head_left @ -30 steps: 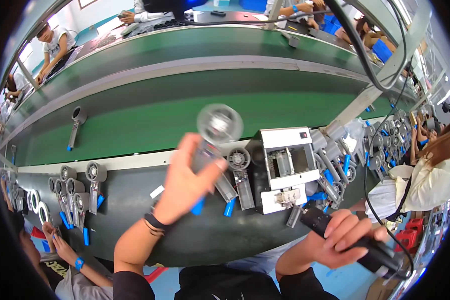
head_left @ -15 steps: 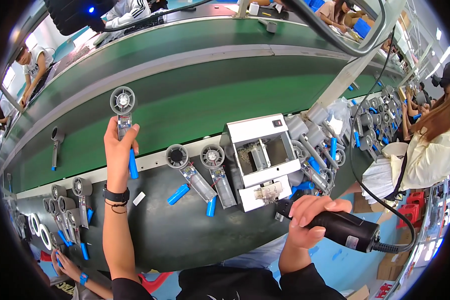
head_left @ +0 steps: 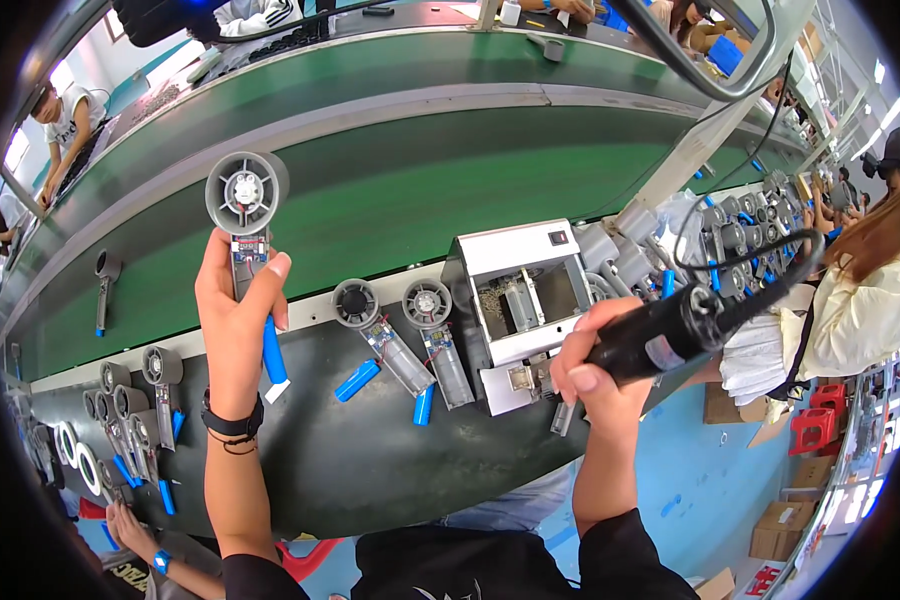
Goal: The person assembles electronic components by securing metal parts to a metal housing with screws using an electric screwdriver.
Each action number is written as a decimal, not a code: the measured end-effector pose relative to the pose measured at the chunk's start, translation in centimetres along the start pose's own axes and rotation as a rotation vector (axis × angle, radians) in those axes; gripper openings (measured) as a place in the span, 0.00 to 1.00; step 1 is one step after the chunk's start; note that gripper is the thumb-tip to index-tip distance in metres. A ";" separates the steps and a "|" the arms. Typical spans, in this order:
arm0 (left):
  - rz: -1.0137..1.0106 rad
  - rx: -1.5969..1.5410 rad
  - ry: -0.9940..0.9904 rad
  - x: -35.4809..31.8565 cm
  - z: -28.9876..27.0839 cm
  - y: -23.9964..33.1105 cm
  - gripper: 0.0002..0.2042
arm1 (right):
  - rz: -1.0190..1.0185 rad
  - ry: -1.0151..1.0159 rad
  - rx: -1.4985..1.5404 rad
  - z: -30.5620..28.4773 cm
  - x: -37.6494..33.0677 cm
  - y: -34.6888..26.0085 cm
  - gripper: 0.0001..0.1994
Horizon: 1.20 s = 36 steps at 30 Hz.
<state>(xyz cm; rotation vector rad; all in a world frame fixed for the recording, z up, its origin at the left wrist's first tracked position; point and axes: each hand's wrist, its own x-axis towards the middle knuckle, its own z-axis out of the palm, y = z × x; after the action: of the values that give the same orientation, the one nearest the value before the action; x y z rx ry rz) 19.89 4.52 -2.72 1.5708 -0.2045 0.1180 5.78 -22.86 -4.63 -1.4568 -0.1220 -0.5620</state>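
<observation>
My left hand (head_left: 235, 320) is closed around the handle of a handheld fan (head_left: 247, 190), raised above the bench edge. Its grey ring stands up, the circuit board shows under it, and a blue battery cell (head_left: 273, 350) hangs below my fingers. In my right hand (head_left: 600, 375) is a black electric screwdriver (head_left: 655, 335) with its cable at the back. The driver's front end is at the white screw feeder (head_left: 510, 245), by the metal outlet; my fingers partly hide it. Two more opened fans, one with a dark hub (head_left: 355, 303) and one with a light hub (head_left: 427, 303), lie left of the feeder.
Several fans are grouped at the left (head_left: 130, 403), and a large pile of fans (head_left: 750, 240) lies at the right. A green conveyor belt (head_left: 400, 190) runs behind the bench. A metal post (head_left: 670, 170) rises behind the feeder. Co-workers sit around; one person's hand (head_left: 130, 530) shows at lower left.
The fan in my left hand has come up and tilted, looking larger. My right hand has moved up and left, lifting the screwdriver's rear end and cable.
</observation>
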 end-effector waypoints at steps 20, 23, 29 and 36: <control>-0.012 -0.060 -0.035 -1.2 0.4 1.0 0.12 | -0.002 0.058 0.157 -1.0 -0.8 -0.1 0.24; -0.014 -0.057 -0.038 -1.2 0.5 0.9 0.12 | -0.112 0.108 0.184 -1.2 -1.2 -0.5 0.23; -0.015 -0.054 -0.043 -1.1 0.5 0.5 0.12 | -0.226 0.091 0.085 -0.8 -1.6 -1.1 0.23; -0.003 0.031 -0.027 0.0 -0.2 -0.3 0.12 | -0.190 0.091 0.067 -0.1 -1.9 -0.9 0.27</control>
<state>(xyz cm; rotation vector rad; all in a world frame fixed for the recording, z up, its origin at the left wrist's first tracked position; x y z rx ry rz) 19.97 4.68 -3.02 1.6042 -0.2224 0.0985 3.74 -22.39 -4.63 -1.3605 -0.2072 -0.7711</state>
